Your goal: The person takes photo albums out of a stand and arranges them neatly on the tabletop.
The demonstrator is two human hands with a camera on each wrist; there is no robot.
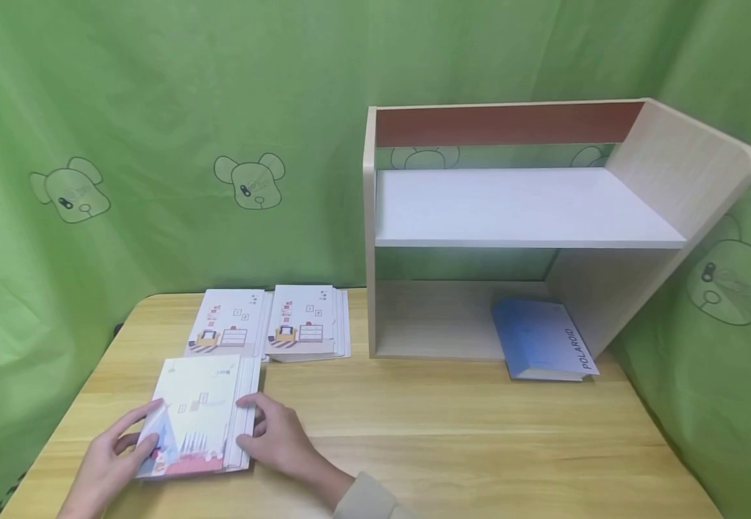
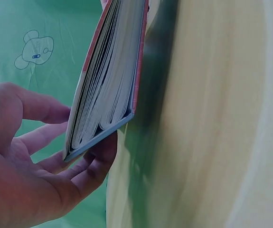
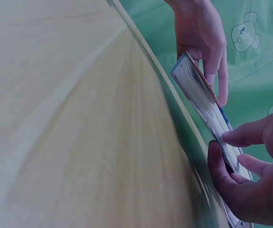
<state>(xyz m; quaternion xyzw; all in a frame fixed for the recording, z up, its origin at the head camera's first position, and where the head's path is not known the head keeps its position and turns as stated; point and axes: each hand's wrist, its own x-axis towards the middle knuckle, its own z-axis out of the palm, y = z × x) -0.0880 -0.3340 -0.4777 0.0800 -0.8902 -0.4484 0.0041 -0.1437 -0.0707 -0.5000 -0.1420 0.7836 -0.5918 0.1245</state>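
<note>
A thick book (image 1: 197, 411) with a pale cover, a pink lower band and a tent drawing is held between both hands. In the left wrist view its page block (image 2: 110, 71) and blue spine edge show, with a shadowed gap above the table. My left hand (image 1: 106, 454) grips the book's left side, fingers spread around the spine edge. At the opposite side, my right hand (image 1: 281, 436) grips the page edge between thumb and fingers. The right wrist view shows the left hand (image 3: 202, 35) at the far end and the right hand (image 3: 264, 180) nearer.
Two white books (image 1: 226, 321) (image 1: 300, 317) with room drawings lie behind the held one. A wooden shelf unit (image 1: 370, 238) stands at right. A blue book (image 1: 534, 342) marked POLAROID lies on its lower level. Green curtains (image 1: 155, 86) surround the wooden table (image 1: 453, 447).
</note>
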